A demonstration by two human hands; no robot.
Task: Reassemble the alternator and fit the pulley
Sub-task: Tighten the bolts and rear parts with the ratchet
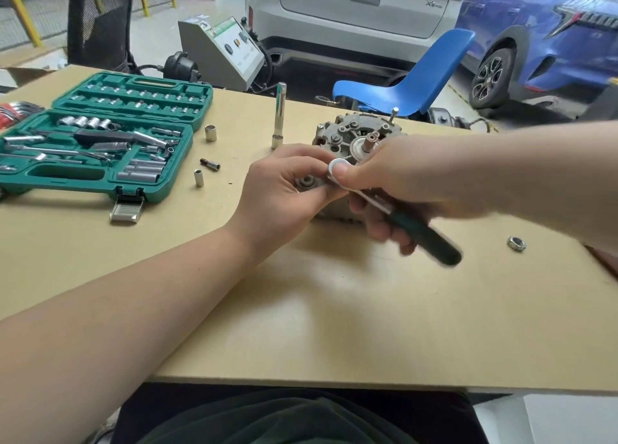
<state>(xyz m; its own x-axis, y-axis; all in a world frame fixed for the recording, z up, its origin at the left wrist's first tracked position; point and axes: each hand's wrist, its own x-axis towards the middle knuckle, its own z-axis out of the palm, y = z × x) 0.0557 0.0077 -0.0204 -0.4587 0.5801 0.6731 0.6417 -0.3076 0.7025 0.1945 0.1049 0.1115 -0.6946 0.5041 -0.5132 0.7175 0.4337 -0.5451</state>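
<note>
While both hands grip | right hand (398, 183): chrome ratchet (394, 209) | left hand (284, 189): round socket (306, 182) | ribbed alternator (351, 136)

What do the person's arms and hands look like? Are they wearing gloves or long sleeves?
No gloves and no long sleeves. The left hand and the right hand are both bare, and both forearms are uncovered as far as the picture shows. No watch, ring or bracelet is visible on either wrist or on the fingers in view.

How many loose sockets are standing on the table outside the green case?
2: one socket near the case's right edge, another nearer the front. More may be hidden behind the hands.
</note>
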